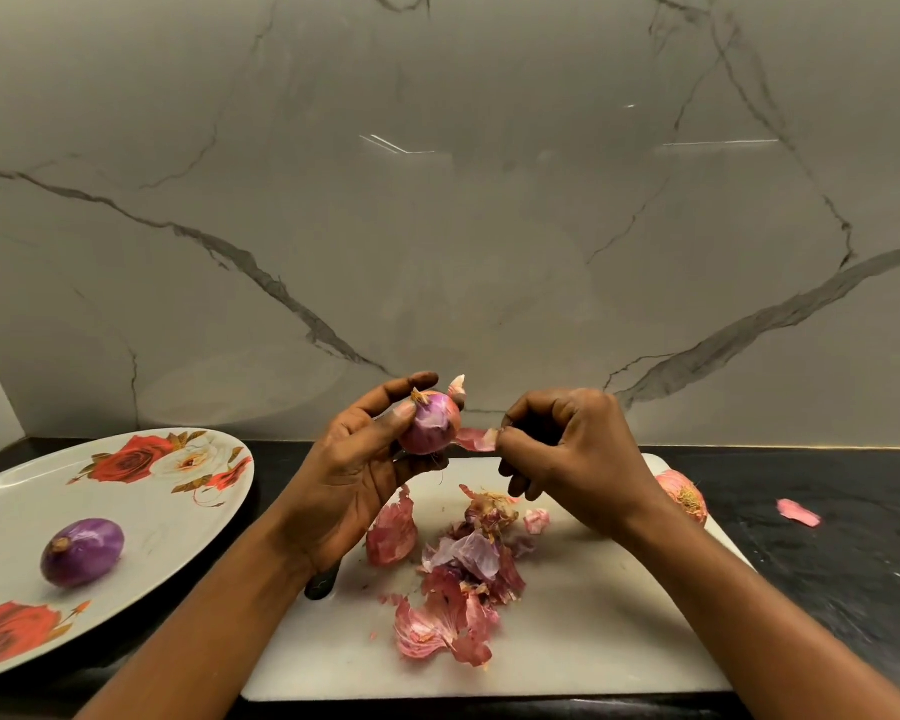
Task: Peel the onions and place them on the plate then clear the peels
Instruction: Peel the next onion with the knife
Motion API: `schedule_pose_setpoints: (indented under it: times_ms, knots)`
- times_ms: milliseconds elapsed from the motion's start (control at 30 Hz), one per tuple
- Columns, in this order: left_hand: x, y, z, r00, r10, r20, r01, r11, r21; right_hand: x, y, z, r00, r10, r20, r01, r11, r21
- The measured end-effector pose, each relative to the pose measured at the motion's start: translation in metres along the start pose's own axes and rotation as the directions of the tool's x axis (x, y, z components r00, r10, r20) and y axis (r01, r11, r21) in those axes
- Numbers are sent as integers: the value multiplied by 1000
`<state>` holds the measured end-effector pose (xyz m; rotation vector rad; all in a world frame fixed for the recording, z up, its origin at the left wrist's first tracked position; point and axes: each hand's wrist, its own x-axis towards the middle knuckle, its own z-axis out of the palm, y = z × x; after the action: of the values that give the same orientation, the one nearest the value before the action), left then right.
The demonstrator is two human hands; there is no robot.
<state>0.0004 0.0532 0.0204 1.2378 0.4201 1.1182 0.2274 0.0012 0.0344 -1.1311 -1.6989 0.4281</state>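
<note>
Now: L hand (354,475) grips onion (430,423) above cutting board (593,641); R hand (567,454) pinches its peel strip (476,439). On board: peel pile (463,579). Left of board: plate (188,511) w/ peeled onion (81,552). At board's R edge: unpeeled onion (684,496).

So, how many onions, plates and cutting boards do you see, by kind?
Plate: 1
Cutting board: 1
Onions: 3, peeled onion on the plate, part-peeled onion in the left hand, unpeeled onion at the board's right edge
Total: 5
</note>
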Motion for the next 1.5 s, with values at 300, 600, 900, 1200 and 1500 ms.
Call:
schedule_pose_setpoints:
  times_ms: [300, 600, 900, 1200, 1500]
  knots:
    - [0, 3, 1, 998, 9, -54, -14, 996, -90, -1, -3, -2, 999, 19, 34, -20, 999, 41]
    - [-1, 0, 0, 1000, 12, 3, -12, 1000, 16, 1, -6, -2, 974, 125, 189, -157, 973, 166]
    - [-4, -5, 0, 998, 56, 29, -59, 988, 141, 1, -13, 3, 937, 250, 244, -307, 923, 231]
    - [-5, -4, 4, 993, 88, 77, -106, 958, 266, 3, -14, 2, 899, 326, 294, -427, 806, 411]
    - [14, 11, 2, 983, 32, 181, -81, 960, 268, 3, -15, -1, 927, 309, 211, -371, 827, 422]
